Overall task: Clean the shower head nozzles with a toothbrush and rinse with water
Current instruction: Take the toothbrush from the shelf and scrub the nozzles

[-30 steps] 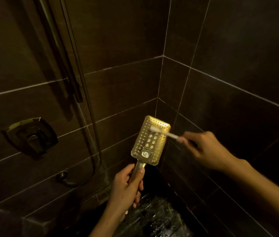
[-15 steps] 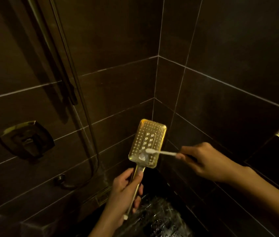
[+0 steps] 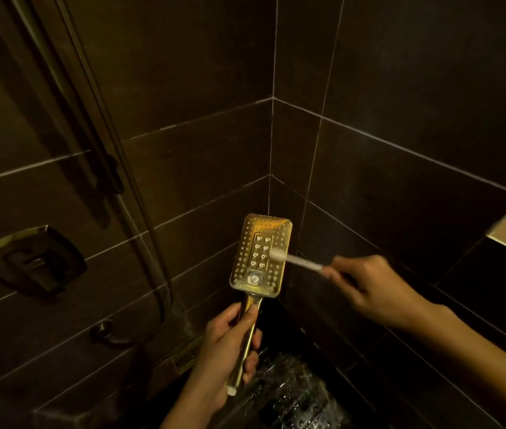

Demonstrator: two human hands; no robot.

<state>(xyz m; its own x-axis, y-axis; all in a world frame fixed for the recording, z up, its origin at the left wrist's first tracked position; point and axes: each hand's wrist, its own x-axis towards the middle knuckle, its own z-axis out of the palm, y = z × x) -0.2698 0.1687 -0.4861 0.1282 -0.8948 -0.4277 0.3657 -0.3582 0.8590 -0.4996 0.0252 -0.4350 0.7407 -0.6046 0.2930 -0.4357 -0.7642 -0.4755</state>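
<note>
Gripping the handle of the gold shower head (image 3: pixel 260 253), the left hand (image 3: pixel 226 351) is closed around it and holds it upright near the corner of the dark tiled wall (image 3: pixel 183 88), nozzle face toward the camera. The right hand (image 3: pixel 378 289) is closed on the toothbrush (image 3: pixel 295 261); its bristle end touches the face's right side. A valve plate (image 3: pixel 33 261) is mounted on the left wall.

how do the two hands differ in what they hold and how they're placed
The left hand wraps the shower head handle from below, upright; the right hand pinches the toothbrush handle, reaching in from the side. The left sits lower, the right higher. Both are bare and gripping.
</note>
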